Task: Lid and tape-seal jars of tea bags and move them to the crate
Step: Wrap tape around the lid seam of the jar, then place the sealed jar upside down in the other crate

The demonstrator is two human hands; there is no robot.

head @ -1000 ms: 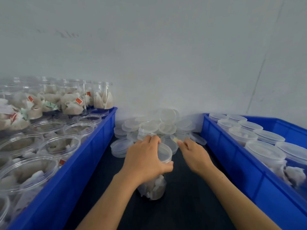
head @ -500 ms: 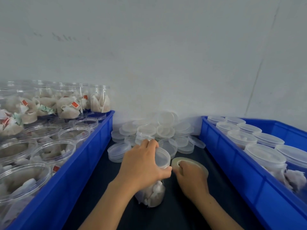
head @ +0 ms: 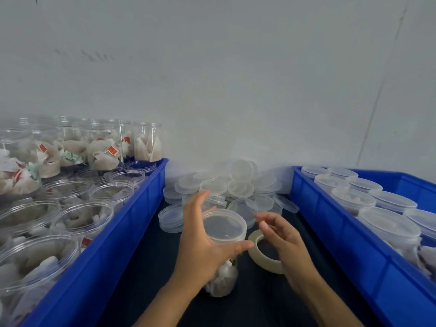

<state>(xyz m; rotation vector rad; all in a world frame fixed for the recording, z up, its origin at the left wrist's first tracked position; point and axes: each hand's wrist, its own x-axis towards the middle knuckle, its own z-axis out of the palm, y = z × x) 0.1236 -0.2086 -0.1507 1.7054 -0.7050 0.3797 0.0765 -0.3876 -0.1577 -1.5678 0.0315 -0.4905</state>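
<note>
A clear plastic jar (head: 223, 234) with tea bags at its bottom stands on the dark table between two crates, a translucent lid (head: 223, 224) on top. My left hand (head: 200, 246) grips the jar around the lid rim, thumb at the front, fingers round the back. Just right of the jar is a roll of clear tape (head: 256, 252). My right hand (head: 285, 241) holds the roll on its right side, with thumb and fingertips curled close together above the ring. Lidded jars fill the blue crate (head: 330, 234) on the right.
The blue crate (head: 144, 201) on the left holds several open jars of tea bags (head: 101, 197), some stacked at the back. A pile of loose lids (head: 236, 182) lies against the white wall behind the jar.
My right hand drew back from the lid pile and took up the tape roll, now beside the jar. My left hand stayed on the jar's lid.
</note>
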